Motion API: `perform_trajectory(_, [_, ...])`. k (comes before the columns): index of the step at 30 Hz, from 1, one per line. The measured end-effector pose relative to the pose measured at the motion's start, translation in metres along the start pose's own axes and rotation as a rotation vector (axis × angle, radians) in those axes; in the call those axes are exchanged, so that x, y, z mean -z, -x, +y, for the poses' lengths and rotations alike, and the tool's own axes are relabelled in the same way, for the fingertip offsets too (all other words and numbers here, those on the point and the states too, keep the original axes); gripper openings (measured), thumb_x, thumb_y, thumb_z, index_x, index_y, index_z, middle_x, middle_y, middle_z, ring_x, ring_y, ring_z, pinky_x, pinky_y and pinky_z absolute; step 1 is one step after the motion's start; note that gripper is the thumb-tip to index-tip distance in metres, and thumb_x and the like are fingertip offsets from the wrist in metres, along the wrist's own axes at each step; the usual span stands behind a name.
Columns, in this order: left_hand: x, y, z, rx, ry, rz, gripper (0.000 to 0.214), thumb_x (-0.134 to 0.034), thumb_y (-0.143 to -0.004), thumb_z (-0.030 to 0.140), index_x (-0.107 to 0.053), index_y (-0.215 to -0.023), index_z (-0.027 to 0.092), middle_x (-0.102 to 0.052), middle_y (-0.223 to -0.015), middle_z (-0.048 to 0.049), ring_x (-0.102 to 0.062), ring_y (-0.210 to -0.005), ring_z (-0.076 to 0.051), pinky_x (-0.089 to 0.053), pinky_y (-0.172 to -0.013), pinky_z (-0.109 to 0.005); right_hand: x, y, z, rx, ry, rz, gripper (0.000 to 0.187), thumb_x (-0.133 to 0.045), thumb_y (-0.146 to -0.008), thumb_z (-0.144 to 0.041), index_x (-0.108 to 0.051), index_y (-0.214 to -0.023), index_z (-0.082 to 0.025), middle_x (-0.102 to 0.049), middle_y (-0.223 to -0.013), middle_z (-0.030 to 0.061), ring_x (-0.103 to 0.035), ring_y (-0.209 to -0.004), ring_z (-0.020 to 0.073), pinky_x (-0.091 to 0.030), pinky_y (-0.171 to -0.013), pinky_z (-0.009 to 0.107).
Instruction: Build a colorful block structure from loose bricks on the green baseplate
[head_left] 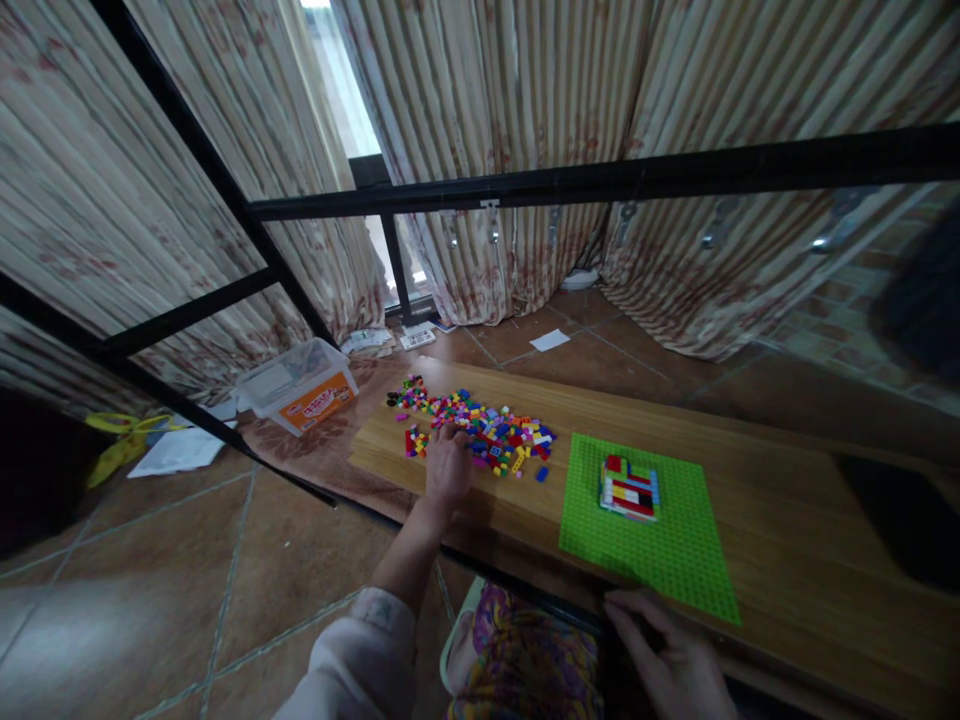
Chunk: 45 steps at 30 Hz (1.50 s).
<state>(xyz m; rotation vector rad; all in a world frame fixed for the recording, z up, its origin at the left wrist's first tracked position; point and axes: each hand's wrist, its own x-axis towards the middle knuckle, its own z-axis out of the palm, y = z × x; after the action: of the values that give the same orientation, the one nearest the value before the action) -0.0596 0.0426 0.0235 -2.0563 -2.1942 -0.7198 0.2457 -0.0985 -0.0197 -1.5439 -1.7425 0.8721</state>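
Observation:
My left hand reaches out to a spread of small coloured bricks on the wooden table. Its fingers curl down onto the near edge of the pile, and whether they pinch a brick is hidden. To the right lies a green baseplate with a small red, white and blue brick build on it. My right hand rests at the table's near edge, just below the baseplate's front corner, with fingers loosely bent and nothing visible in them.
A clear plastic box with an orange label sits on the tiled floor to the left. Papers lie near it. A black metal frame crosses above the table, with curtains behind. A dark object lies at the table's right end.

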Motion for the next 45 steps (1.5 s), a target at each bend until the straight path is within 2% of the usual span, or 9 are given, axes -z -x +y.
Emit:
perform_trajectory(6, [0.004, -0.004, 0.001, -0.076, 0.087, 0.039, 0.015, -0.053, -0.078, 0.011, -0.064, -0.087, 0.017, -0.061, -0.107, -0.0118, -0.056, -0.100, -0.027, -0.046, -0.090, -0.042, -0.001, -0.001, -0.005, -0.022, -0.059, -0.001, 0.028, -0.054, -0.086, -0.047, -0.069, -0.089, -0.024, -0.071, -0.090, 0.0039, -0.067, -0.087, 0.0184, -0.053, -0.077, 0.026])
perform_trajectory(10, [0.012, 0.001, 0.015, 0.036, 0.402, 0.038, 0.012, -0.053, -0.079, 0.014, -0.061, -0.087, 0.017, -0.064, -0.094, -0.0086, -0.061, -0.087, -0.021, -0.049, -0.081, -0.035, -0.001, -0.003, -0.014, -0.045, -0.093, 0.011, 0.026, -0.054, -0.087, -0.045, -0.070, -0.089, -0.024, -0.070, -0.088, 0.0032, -0.067, -0.087, 0.0180, -0.052, -0.078, 0.025])
perform_trajectory(13, [0.016, 0.014, 0.040, 0.205, 0.784, -0.064, 0.010, -0.058, -0.079, 0.025, -0.060, -0.086, 0.018, -0.063, -0.075, -0.0021, -0.062, -0.071, -0.017, -0.050, -0.069, -0.029, 0.000, -0.006, -0.023, -0.053, -0.129, 0.039, 0.026, -0.054, -0.087, -0.044, -0.070, -0.091, -0.024, -0.070, -0.088, 0.0028, -0.066, -0.088, 0.0178, -0.052, -0.076, 0.025])
perform_trajectory(17, [0.018, 0.043, 0.086, 0.493, 1.328, -0.323, 0.023, -0.069, -0.070, 0.033, -0.061, -0.082, 0.016, -0.065, -0.072, -0.0004, -0.064, -0.065, -0.015, -0.052, -0.066, -0.028, 0.003, -0.016, -0.041, -0.071, -0.186, 0.123, 0.028, -0.055, -0.086, -0.044, -0.070, -0.097, -0.024, -0.070, -0.092, 0.0036, -0.066, -0.090, 0.0182, -0.053, -0.076, 0.025])
perform_trajectory(22, [0.020, 0.078, 0.133, 0.625, 1.616, -0.562, 0.027, -0.076, -0.066, 0.035, -0.065, -0.080, 0.015, -0.068, -0.072, -0.0018, -0.060, -0.058, -0.011, -0.050, -0.062, -0.024, 0.008, -0.032, -0.062, -0.089, -0.289, 0.160, 0.035, -0.058, -0.083, -0.045, -0.067, -0.109, -0.023, -0.070, -0.103, 0.0059, -0.066, -0.094, 0.0193, -0.053, -0.082, 0.029])
perform_trajectory(30, [0.024, 0.085, 0.149, 0.539, 1.632, -0.592, 0.026, -0.077, -0.068, 0.035, -0.068, -0.079, 0.014, -0.064, -0.067, 0.0002, -0.056, -0.058, -0.009, -0.048, -0.062, -0.022, -0.003, -0.046, -0.070, -0.237, -0.633, 0.223, 0.038, -0.064, -0.078, -0.049, -0.069, -0.100, -0.018, -0.069, -0.074, 0.0034, -0.062, -0.062, 0.0159, -0.053, -0.062, 0.029])
perform_trajectory(34, [0.024, 0.086, 0.149, 0.517, 1.643, -0.585, 0.025, -0.076, -0.071, 0.035, -0.068, -0.082, 0.014, -0.064, -0.068, -0.0001, -0.056, -0.059, -0.008, -0.047, -0.063, -0.021, 0.003, -0.048, -0.076, -0.219, -0.686, 0.203, 0.036, -0.064, -0.077, -0.049, -0.070, -0.097, -0.020, -0.068, -0.075, 0.0028, -0.062, -0.067, 0.0158, -0.052, -0.062, 0.028])
perform_trajectory(40, [0.027, 0.087, 0.153, 0.631, 1.809, -0.796, 0.033, -0.080, -0.067, 0.036, -0.069, -0.087, 0.013, -0.064, -0.074, -0.0020, -0.058, -0.058, -0.007, -0.048, -0.063, -0.020, 0.022, -0.049, -0.082, -0.122, -0.637, 0.167, 0.034, -0.066, -0.075, -0.049, -0.071, -0.093, -0.021, -0.070, -0.091, 0.0045, -0.064, -0.083, 0.0177, -0.052, -0.073, 0.028])
perform_trajectory(45, [0.018, 0.079, 0.153, 0.522, 1.532, -0.647, 0.030, -0.073, -0.073, 0.039, -0.068, -0.092, 0.016, -0.068, -0.082, -0.0042, -0.061, -0.066, -0.012, -0.050, -0.067, -0.024, 0.046, -0.069, -0.058, -0.129, -0.496, 0.313, 0.035, -0.068, -0.073, -0.048, -0.071, -0.094, -0.020, -0.071, -0.086, 0.0049, -0.063, -0.078, 0.0180, -0.052, -0.075, 0.033])
